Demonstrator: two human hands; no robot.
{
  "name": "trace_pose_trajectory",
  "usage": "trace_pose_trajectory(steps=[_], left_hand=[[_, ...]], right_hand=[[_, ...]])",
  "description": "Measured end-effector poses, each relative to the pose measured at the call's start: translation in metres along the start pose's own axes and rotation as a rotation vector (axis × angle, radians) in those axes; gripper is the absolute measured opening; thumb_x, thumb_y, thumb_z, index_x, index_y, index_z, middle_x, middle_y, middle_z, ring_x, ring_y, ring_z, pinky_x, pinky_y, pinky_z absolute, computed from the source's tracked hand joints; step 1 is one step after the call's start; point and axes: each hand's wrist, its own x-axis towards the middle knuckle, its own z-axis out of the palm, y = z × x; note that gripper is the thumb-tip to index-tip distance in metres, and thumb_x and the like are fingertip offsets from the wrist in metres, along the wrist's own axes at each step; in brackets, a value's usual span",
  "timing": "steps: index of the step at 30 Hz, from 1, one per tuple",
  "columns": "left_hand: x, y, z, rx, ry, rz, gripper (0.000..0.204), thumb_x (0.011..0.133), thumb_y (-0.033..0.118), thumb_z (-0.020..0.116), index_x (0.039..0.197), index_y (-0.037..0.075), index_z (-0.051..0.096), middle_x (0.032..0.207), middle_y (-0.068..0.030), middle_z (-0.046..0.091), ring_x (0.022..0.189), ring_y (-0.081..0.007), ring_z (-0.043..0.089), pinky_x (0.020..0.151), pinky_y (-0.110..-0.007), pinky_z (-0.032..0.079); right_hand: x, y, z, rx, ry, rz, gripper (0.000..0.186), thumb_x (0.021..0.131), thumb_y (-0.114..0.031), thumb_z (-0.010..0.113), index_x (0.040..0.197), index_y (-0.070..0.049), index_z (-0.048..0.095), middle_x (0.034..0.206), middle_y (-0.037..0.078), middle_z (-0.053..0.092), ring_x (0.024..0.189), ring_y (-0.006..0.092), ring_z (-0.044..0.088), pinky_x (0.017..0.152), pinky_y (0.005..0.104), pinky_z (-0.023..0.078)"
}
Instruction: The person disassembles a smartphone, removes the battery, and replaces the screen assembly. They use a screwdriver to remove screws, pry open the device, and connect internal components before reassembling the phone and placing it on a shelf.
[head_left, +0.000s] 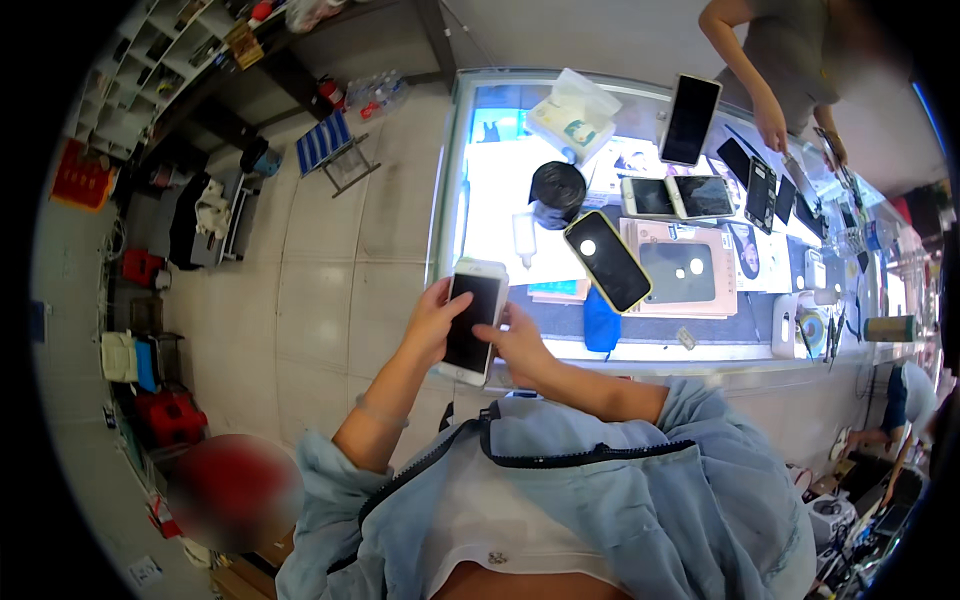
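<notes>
A white smartphone (474, 322) with a dark screen is held upright between my two hands, just off the left front corner of a glass counter. Its left edge rests in my left hand (432, 325), whose thumb lies over the screen. My right hand (517, 338) grips the opposite edge, the thumb tip also on the glass. Both hands' other fingers are mostly hidden behind the phone. On the counter nearby lies a dark phone in a yellow-green rimmed case (608, 262). Beyond it are two white phones (650, 197) side by side and a larger phone propped up (690, 120).
The lit glass counter (640, 352) carries a black lidded cup (557, 193), a tissue pack (572, 122), flat boxes (722, 250) and a blue pouch (602, 322). Across it, a person's hand (770, 125) reaches over phone parts. A striped folding stool (325, 143) stands on the tiled floor.
</notes>
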Motion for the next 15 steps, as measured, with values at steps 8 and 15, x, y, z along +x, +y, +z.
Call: trace_pose_trajectory(steps=[8, 15], left_hand=[[-0.029, 0.003, 0.007, 0.161, -0.028, 0.417, 0.062, 0.076, 0.012, 0.072, 0.124, 0.004, 0.035, 0.113, -0.0086, 0.053, 0.104, -0.0179, 0.054, 0.09, -0.032, 0.044], [-0.01, -0.028, 0.019, 0.305, -0.069, 0.784, 0.074, 0.061, 0.008, 0.081, 0.116, 0.011, 0.033, 0.113, -0.0121, 0.042, 0.111, -0.0248, 0.042, 0.097, -0.038, 0.035]], right_hand=[[0.0, -0.035, -0.03, -0.688, -0.335, -0.775, 0.059, 0.076, -0.006, 0.065, 0.127, -0.001, 0.035, 0.117, 0.019, 0.043, 0.109, 0.0341, 0.045, 0.091, 0.0385, 0.039], [0.009, -0.038, -0.046, -0.852, -0.45, -0.941, 0.062, 0.072, 0.001, 0.063, 0.126, -0.003, 0.034, 0.119, 0.019, 0.041, 0.111, 0.0362, 0.043, 0.096, 0.0392, 0.036]])
